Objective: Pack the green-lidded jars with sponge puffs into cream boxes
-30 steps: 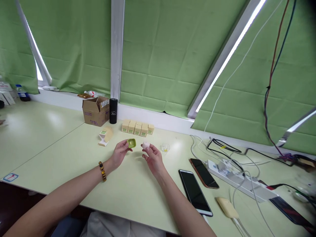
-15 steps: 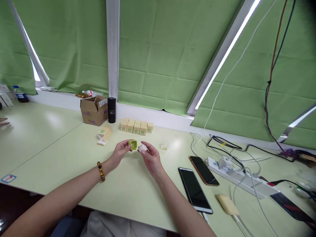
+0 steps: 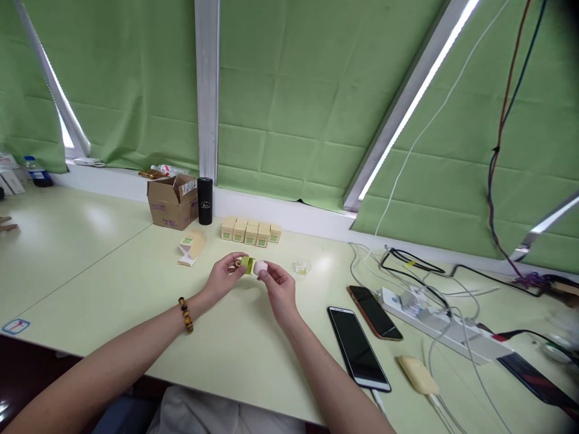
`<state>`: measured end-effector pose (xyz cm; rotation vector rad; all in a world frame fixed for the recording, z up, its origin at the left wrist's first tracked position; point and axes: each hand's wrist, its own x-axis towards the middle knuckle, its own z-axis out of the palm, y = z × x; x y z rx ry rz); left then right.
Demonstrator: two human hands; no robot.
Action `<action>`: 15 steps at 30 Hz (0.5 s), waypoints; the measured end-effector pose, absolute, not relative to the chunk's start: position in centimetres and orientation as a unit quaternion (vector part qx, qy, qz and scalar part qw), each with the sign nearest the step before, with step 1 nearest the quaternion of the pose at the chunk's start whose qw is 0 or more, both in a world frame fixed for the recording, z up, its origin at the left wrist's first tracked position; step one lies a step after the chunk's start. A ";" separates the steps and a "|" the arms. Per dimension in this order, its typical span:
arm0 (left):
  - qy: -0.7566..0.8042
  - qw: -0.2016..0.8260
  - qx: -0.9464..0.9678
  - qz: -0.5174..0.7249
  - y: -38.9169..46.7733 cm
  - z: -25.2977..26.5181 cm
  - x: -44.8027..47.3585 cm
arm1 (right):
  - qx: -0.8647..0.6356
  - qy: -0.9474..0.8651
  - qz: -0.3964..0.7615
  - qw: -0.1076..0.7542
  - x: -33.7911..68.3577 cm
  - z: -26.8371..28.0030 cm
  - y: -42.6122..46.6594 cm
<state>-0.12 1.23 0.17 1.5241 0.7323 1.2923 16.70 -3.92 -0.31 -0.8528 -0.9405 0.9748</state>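
Observation:
Between the thumb and fingers of my left hand (image 3: 225,275) is a small green cup-like container (image 3: 247,264), its open side turned to the right. My right hand (image 3: 279,289) pinches a small rounded white piece (image 3: 259,267) right beside that opening. Whether the two touch I cannot tell. A small clear plastic piece (image 3: 301,267) with a bit of yellow lies to the right of my hands. To the left, an opened cardboard packet (image 3: 192,248) rests on the table. Behind my hands stand several small tan boxes (image 3: 251,232) in a row.
A cardboard carton (image 3: 172,204) and a black tumbler (image 3: 205,201) stand at the back. On the right lie a white phone (image 3: 358,348), a dark phone (image 3: 374,312), a power strip (image 3: 443,325) with tangled cables and a yellow case (image 3: 418,375). Another person's hand (image 3: 6,224) shows at the far left.
The white piece has come closer to the green container's opening. My left hand has turned the container so its opening faces more to the right.

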 end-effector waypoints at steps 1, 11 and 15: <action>0.308 0.472 0.634 0.530 1.3 0.1 -0.1 | -0.387 -0.425 0.434 0.693 16.6 -0.2 -4.0; 0.339 0.391 0.689 0.508 0.7 0.0 -0.3 | -0.404 -0.453 0.430 0.668 16.4 0.4 -4.6; 0.345 0.384 0.695 0.500 0.6 0.0 -0.3 | -0.405 -0.456 0.431 0.665 16.4 0.5 -4.7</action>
